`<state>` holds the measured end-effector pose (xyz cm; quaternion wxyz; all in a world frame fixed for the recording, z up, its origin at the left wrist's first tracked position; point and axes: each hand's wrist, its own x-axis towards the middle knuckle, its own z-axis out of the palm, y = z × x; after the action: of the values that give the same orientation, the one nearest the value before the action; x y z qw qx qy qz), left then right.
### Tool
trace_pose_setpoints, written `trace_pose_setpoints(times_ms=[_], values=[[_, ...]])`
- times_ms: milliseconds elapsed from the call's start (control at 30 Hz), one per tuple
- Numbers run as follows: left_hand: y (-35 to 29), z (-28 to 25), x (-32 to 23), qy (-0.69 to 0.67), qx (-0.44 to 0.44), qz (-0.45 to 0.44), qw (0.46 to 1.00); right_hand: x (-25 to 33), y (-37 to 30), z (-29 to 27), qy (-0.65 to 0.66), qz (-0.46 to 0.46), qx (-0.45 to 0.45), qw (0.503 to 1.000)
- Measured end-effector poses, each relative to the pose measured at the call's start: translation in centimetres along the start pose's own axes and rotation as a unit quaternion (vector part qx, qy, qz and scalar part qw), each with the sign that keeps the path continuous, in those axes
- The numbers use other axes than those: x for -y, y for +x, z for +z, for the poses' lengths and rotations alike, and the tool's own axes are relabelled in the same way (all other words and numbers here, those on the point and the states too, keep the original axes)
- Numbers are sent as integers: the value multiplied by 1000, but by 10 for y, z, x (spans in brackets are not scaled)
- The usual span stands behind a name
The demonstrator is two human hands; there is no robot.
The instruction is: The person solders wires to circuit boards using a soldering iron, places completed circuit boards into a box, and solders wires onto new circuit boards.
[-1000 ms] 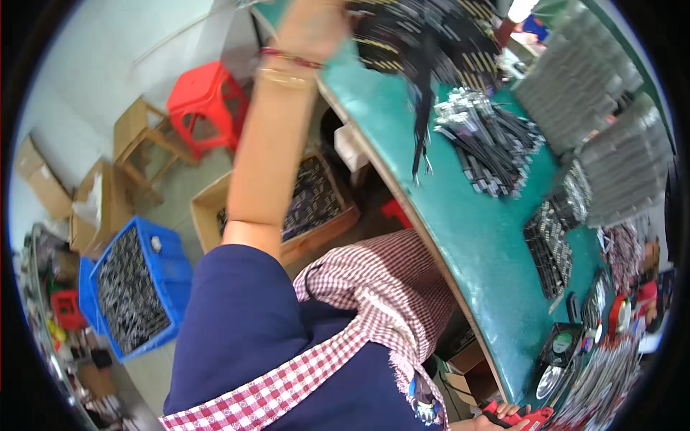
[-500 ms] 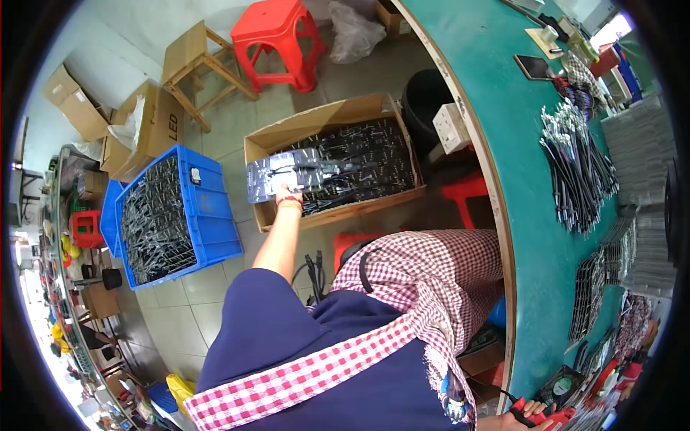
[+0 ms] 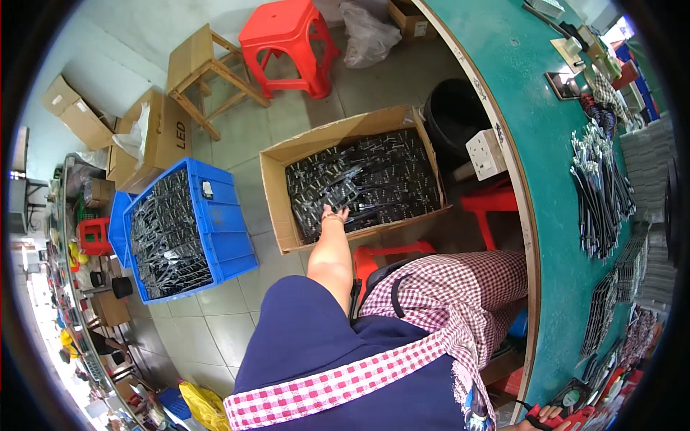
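Observation:
My left hand (image 3: 335,213) reaches down into an open cardboard box (image 3: 275,205). Its fingers are apart and rest at the near edge of a clear plastic pack of dark parts (image 3: 342,194). The pack lies on top of many similar black packs or cables (image 3: 388,172) that fill the box. At the lower right, beside the green table (image 3: 528,72), my right hand (image 3: 552,416) is closed round a red hand tool (image 3: 578,418). The rim of the view partly cuts off that hand, and the tool's exact kind is not plain.
A blue crate (image 3: 228,230) of black cables stands left of the box. Farther off are a wooden stool (image 3: 190,61), a red plastic stool (image 3: 277,25) and a black bin (image 3: 456,118). Black cables with silvery ends (image 3: 600,194) lie on the table.
My left hand has brought the shiny plastic pack from above the box's left side down onto its contents, and its fingers have loosened. The view has shifted. My right hand keeps the red tool.

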<state>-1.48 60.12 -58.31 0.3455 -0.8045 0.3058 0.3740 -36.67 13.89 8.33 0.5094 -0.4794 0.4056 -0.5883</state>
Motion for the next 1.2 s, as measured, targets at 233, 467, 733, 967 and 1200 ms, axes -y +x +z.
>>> trace_pose_setpoints(times_ms=[233,467,733,967,1200], values=[[7,48,-16,-400,107,-169,894,5,-11,13,-20,-7,-3,1000],[-78,-34,21,-516,149,-188,822,10,-13,18,-48,-13,-5,999],[-91,-132,35,-581,-117,-296,749,2,-6,18,-76,13,15,997],[-81,-110,30,-548,-33,-173,818,-5,-8,15,-77,36,21,996],[-68,-118,42,-533,34,-170,828,-4,17,-18,-46,102,55,992]])
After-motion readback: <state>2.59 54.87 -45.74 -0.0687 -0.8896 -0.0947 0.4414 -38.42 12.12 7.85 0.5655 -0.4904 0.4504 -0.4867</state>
